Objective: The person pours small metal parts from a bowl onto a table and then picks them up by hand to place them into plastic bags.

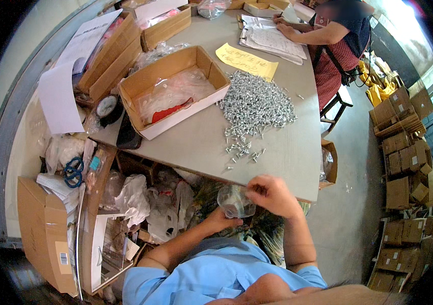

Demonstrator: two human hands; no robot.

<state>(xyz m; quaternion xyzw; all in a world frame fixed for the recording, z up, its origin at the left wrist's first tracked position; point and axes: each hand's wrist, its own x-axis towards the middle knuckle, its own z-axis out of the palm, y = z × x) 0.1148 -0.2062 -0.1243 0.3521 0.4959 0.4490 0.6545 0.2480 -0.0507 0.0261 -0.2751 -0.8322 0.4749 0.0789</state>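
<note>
Just off the table's near edge, my left hand [220,221] is closed around the lower side of a clear plastic cup [234,202]. The cup is tilted, and whatever it may contain is too unclear to tell. At its right rim is my right hand [276,195], fingers curled together and slightly blurred. Anything small between those fingers is hidden. On the table ahead lies a large pile of small silver screws [257,101], with several loose ones trailing toward me.
An open cardboard box [216,94] with clear plastic bags stands left of the pile. A yellow handwritten sheet [247,61] touches the pile's far side. Beyond, a person [335,43] writes on papers [272,38]. Blue-handled scissors [73,172] are at left; stacked cartons [408,157] line the right.
</note>
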